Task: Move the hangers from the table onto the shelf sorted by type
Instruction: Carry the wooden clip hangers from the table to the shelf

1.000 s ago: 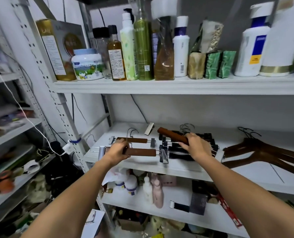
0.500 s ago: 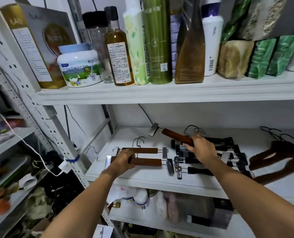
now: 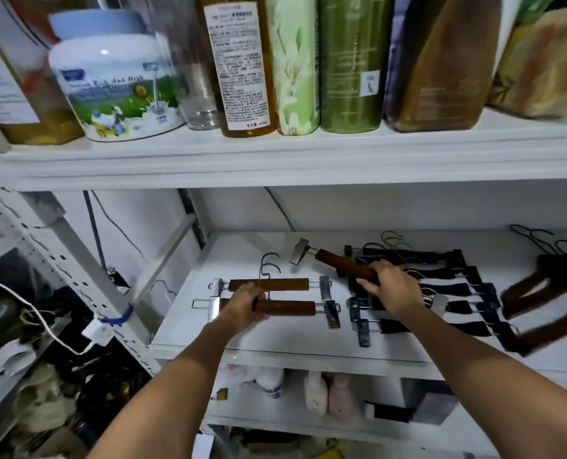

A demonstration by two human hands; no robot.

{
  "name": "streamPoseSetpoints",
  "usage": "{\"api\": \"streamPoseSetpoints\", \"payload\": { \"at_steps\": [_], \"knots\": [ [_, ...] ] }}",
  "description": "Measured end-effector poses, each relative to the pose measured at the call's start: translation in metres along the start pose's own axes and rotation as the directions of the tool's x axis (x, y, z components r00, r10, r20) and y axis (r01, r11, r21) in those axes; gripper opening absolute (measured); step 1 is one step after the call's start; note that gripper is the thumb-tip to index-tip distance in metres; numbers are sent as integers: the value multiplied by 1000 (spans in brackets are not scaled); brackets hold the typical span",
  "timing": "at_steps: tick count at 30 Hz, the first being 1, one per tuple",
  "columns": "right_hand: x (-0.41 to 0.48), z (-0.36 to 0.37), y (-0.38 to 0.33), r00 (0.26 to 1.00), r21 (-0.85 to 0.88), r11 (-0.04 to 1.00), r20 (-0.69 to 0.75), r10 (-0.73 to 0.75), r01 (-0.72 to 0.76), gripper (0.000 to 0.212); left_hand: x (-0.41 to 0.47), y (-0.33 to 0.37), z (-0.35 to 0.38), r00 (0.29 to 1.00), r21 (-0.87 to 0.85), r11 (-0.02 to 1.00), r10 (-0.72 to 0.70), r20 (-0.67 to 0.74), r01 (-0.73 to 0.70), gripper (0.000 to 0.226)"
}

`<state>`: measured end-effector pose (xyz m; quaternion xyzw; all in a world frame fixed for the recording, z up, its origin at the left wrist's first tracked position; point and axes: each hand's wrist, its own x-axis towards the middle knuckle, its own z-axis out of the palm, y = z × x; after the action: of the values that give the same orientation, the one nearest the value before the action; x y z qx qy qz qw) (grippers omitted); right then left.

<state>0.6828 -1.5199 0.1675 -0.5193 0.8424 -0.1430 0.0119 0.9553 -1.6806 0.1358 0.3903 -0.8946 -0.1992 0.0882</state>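
The middle shelf [image 3: 292, 357] lies nearest, and both hands are on hangers there. The left hand [image 3: 242, 306] has its fingers [image 3: 257, 298] curled round the bar of the front wooden clip hanger [image 3: 287, 308], which lies flat along the shelf edge. A second wooden clip hanger [image 3: 270, 284] lies flat just beside it at twelve o'clock, parallel to it.

At three o'clock from the left hand, the right hand [image 3: 393, 291] wraps its fingers [image 3: 371, 282] round one end of a third wooden clip hanger [image 3: 341, 264]. This one is tilted, with its free end pointing to ten o'clock. It sits over the stack of black clip hangers [image 3: 447, 289]. Further round at three o'clock lie the dark coat hangers [image 3: 547, 293], which are blurred.

The sorting looks well advanced, with three types already in separate groups on the shelf. The tilted hanger seems the one unfinished piece. It probably belongs at nine o'clock with its two wooden mates and is not yet laid down. The surface the hangers came from is out of view, so I cannot tell how many remain.

Farthest, at twelve o'clock, bottles [image 3: 351, 61] stand on the upper shelf and play no part.
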Motion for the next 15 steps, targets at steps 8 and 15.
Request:
{"api": "streamPoseSetpoints", "payload": {
  "at_steps": [8,15],
  "knots": [
    [9,13,-25,994,6,994,-6,110,-110,37,33,-37,7,999,-6,1000,25,42,-25,25],
    [12,24,-53,990,15,990,-16,140,-140,37,43,-49,20,995,-66,996,61,82,-55,26]
  ]
}}
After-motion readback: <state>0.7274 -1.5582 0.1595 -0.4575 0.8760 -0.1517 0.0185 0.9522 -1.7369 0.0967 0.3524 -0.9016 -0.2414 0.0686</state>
